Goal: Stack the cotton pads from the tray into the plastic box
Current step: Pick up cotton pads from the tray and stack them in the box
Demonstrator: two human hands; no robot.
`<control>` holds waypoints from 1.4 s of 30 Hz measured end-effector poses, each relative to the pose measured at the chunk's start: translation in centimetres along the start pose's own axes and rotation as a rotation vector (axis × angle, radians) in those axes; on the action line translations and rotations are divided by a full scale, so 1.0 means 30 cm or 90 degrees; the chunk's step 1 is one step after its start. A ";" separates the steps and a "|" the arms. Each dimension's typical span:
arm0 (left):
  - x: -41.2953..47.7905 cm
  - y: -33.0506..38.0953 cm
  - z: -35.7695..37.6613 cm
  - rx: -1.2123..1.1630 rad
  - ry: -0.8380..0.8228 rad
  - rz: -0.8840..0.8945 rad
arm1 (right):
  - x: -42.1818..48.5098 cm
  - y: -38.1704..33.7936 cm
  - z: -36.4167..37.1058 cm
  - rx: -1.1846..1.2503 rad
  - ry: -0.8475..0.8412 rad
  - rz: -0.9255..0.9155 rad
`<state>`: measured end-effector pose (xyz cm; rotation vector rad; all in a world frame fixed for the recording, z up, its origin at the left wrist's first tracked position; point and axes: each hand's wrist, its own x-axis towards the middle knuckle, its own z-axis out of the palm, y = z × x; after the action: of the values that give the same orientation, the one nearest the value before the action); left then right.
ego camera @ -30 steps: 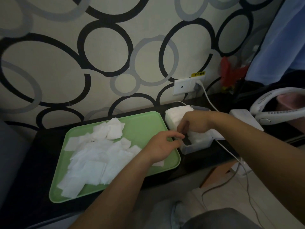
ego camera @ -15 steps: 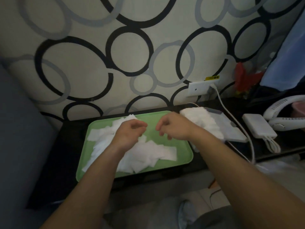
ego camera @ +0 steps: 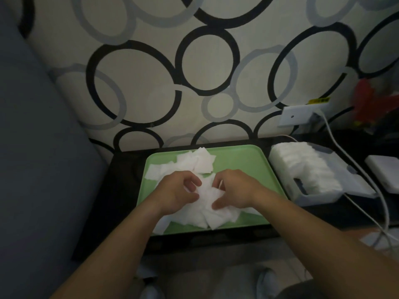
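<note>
Cotton pads (ego camera: 207,216), white squares, lay heaped on the green plastic tray (ego camera: 241,160); left hand (ego camera: 179,192) and right hand (ego camera: 234,190) pinched a clump in curled fingers, presumably for the clear plastic box (ego camera: 317,197) right of it.

Black low table (ego camera: 121,203) against the wall, green tray (ego camera: 248,162), clear plastic box (ego camera: 319,196), white adapter (ego camera: 382,169) directly on it

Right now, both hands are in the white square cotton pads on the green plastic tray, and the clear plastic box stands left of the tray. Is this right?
Only the side is wrong: the head view shows the clear plastic box right of the green plastic tray. The left hand and right hand are indeed in the white square cotton pads.
</note>
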<state>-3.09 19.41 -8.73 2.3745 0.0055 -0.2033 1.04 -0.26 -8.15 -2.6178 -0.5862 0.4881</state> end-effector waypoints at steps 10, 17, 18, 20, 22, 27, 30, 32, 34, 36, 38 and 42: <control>-0.031 0.065 -0.032 -0.299 -0.015 0.002 | -0.004 -0.009 -0.051 0.339 0.031 -0.161; -0.030 0.070 -0.035 -0.356 0.063 -0.024 | -0.002 -0.015 -0.038 0.413 0.095 -0.074; -0.031 0.064 -0.038 -0.350 0.072 -0.033 | -0.004 0.002 -0.035 0.349 0.072 -0.078; -0.034 0.053 -0.045 -0.333 0.086 -0.044 | -0.014 0.028 -0.024 0.188 0.009 -0.088; -0.040 0.047 -0.052 -0.324 0.095 -0.049 | -0.027 0.039 -0.009 0.063 -0.052 -0.066; -0.056 0.043 -0.059 -0.309 0.101 -0.050 | -0.035 0.029 0.015 -0.063 -0.042 -0.087; -0.058 0.041 -0.061 -0.315 0.102 -0.053 | -0.035 0.032 0.018 -0.071 -0.034 -0.100; -0.057 0.039 -0.061 -0.316 0.100 -0.057 | -0.039 0.040 0.015 -0.021 -0.043 -0.095; -0.056 0.036 -0.061 -0.320 0.094 -0.064 | -0.040 0.047 0.006 0.060 -0.050 -0.095; -0.054 0.031 -0.059 -0.335 0.085 -0.079 | -0.044 0.050 -0.009 0.148 -0.042 -0.096; -0.049 0.024 -0.058 -0.355 0.079 -0.098 | -0.050 0.053 -0.028 0.266 -0.026 -0.093; -0.045 0.028 -0.055 -0.373 0.062 -0.119 | -0.077 0.041 -0.068 0.460 -0.008 -0.093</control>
<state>-4.15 19.99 -6.77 1.7951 0.2942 -0.1486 0.32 -2.98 -6.41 -1.8762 -0.4823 0.5457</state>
